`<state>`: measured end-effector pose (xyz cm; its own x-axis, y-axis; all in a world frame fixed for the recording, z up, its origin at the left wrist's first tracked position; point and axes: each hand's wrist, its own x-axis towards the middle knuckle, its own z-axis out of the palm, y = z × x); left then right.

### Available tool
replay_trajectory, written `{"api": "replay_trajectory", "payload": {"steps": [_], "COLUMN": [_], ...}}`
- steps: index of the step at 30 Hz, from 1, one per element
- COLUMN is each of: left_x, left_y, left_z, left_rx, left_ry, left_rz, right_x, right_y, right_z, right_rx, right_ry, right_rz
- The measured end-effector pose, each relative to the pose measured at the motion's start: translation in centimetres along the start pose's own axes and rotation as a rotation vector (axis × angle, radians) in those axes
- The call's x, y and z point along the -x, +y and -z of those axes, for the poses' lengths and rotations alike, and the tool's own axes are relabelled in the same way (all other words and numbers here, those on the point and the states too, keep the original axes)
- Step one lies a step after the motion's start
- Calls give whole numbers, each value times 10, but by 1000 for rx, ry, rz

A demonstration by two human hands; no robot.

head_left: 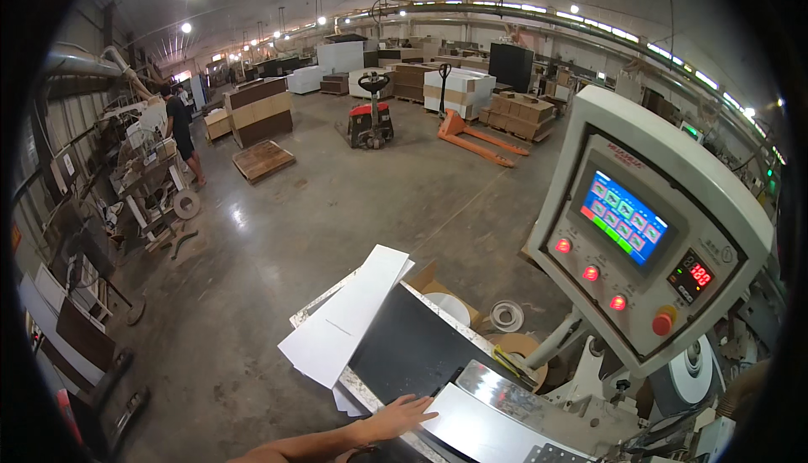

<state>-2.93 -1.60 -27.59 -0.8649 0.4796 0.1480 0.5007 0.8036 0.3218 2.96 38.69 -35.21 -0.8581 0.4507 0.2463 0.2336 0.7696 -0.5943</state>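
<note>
My left hand [396,418] reaches in from the lower edge, its fingers stretched out and apart. The fingertips touch or lie just beside the near left end of a glossy white panel [484,421], which lies on the machine's bed. No grip around the panel shows. Beyond the hand, a dark board [404,341] covers part of a speckled worktop [341,286]. Loose white panels [345,316] lie stacked at an angle across its left side. A shiny metal plate [497,383] sits next to the glossy panel. My right hand is not in view.
A tilted control box [648,236] with a lit screen and red buttons stands at right. Rolls of edging tape [507,316] lie behind the worktop. Farther off are an orange pallet jack [475,136], a red pallet truck [370,118], a wooden pallet [263,161] and a person [181,130] at left.
</note>
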Motion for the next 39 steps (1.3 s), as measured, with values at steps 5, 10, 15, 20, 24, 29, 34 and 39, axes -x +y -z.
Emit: {"api": "replay_trajectory", "payload": {"steps": [5, 10, 15, 20, 24, 29, 34, 39], "left_x": [-34, -55, -95, -117, -95, -65, -52, -24], "left_y": [48, 91, 125, 160, 136, 135, 207, 266], "left_z": [-7, -29, -72, -60, -24, 5, 57, 78], "left_rx": [-53, -72, -56, -66, 278, 780, 884, 1078], "left_ry": [-34, -32, -40, -150, -151, 166, -124, -309], "left_rz": [-15, -39, -131, -284, -249, -219, -609, -678], "right_x": [-21, -42, -5, 33, 3, -15, 49, 173], "right_y": [74, 130, 102, -52, -94, -61, -68, -86], "right_z": [29, 49, 50, 31, 53, 45, 132, 184], "right_rx": [2, 32, -1441, -1749, -1850, -1741, -1650, -1279], "right_ry": [86, 76, -156, -253, -58, 116, 255, 195], "right_rz": [39, -154, -721, -731, -663, -624, -610, -602]}}
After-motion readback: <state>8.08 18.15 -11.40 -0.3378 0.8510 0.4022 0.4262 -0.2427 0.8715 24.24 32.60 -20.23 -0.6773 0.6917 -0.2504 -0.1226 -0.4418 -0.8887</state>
